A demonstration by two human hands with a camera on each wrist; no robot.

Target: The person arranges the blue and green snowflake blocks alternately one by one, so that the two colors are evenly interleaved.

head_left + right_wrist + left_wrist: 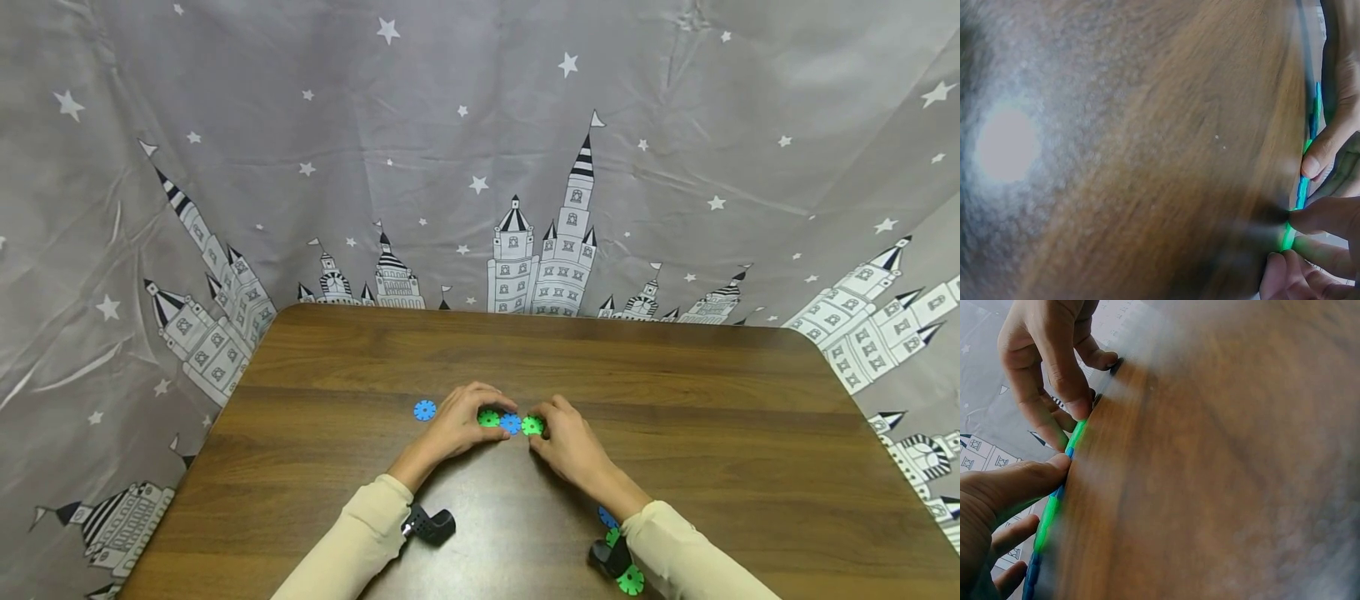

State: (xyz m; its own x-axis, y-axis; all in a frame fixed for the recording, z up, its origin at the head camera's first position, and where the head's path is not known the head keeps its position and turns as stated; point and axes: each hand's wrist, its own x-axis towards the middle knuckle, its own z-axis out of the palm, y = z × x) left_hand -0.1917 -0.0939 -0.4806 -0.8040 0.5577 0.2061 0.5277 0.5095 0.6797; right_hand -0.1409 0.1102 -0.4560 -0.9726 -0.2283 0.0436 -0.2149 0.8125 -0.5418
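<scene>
The blue disc (511,423) lies flat on the table between my hands, the left green disc (489,418) on one side and the right green disc (532,426) on the other, rims meeting or nearly so; I can't tell whether any notches interlock. My left hand (459,423) has thumb and forefinger closed about the blue disc from near and far edges. My right hand (567,442) pinches the right green disc the same way.

I take the step in hand to be bringing these two rims together. To do it well, I should hold the blue one steady, keep both flat, and turn the green one until notch faces notch — then press gently and evenly, so neither tips or pushes the row askew.

Farther out, a spare blue disc (424,410) lies beyond my left hand, and more discs (631,580) sit by my right sleeve (682,550) — partly hidden.
</scene>
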